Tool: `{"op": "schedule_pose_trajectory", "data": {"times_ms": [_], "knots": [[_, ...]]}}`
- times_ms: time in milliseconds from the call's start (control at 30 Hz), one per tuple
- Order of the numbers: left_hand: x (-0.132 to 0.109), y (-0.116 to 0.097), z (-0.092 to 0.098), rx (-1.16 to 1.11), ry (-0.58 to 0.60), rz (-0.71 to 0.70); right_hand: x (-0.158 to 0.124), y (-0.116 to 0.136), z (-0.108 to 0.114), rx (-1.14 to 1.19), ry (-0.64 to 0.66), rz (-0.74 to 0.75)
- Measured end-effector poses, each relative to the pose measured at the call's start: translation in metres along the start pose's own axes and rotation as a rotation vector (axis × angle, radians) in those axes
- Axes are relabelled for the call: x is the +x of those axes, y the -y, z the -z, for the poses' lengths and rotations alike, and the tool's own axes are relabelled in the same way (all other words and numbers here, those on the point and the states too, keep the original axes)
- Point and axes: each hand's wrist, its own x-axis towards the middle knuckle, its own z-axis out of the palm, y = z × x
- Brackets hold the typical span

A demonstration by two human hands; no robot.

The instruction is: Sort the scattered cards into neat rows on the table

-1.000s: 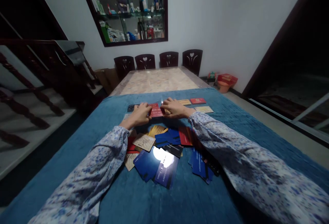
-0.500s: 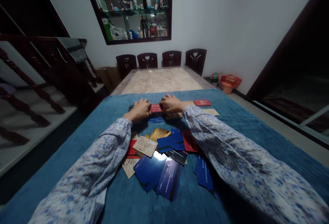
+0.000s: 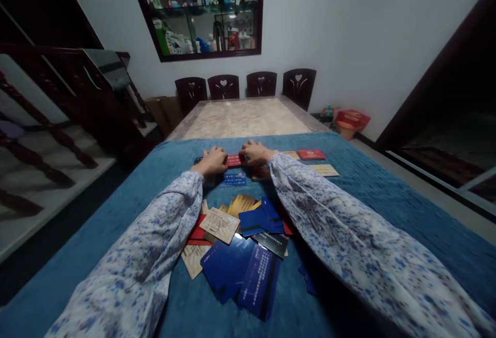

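Note:
Beyond the loose pile, a red card [image 3: 234, 160] lies between my two hands. My left hand [image 3: 213, 162] has its curled fingers at the card's left edge, partly covering a dark card. From the other side my right hand [image 3: 254, 154] grips the right edge, its fingers bent down. Just nearer to me is a blue card [image 3: 233, 179], flat on the cloth. An overlapping pile spreads between my forearms: a beige card [image 3: 219, 224], a blue card [image 3: 228, 263], a purple card [image 3: 259, 281], a black card [image 3: 273, 244] and gold ones.
A blue cloth [image 3: 127, 214] covers the near part of the stone-topped table [image 3: 248, 116]. Right of my right hand lie a red stack of cards [image 3: 311, 154] and a pale card [image 3: 326, 170]. Dark chairs [image 3: 261, 85] line the far end; a wooden railing [image 3: 42, 157] stands left.
Both hands stay at the red card, with only slight shifts. More of the blue card below it shows now. My right forearm covers more of the pile's right side, and the view has tilted slightly.

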Motion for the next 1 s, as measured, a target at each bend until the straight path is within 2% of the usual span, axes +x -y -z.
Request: {"op": "schedule_pose_trajectory", "data": {"times_ms": [467,1000], "knots": [[0.020,0.006,-0.008,0.015,0.072,0.030,0.011,0.001,-0.003,0.010,0.058,-0.066],[0.030,0.012,-0.014,0.055,0.109,0.070,0.018,-0.001,-0.006,0.018,0.064,-0.047]]}}
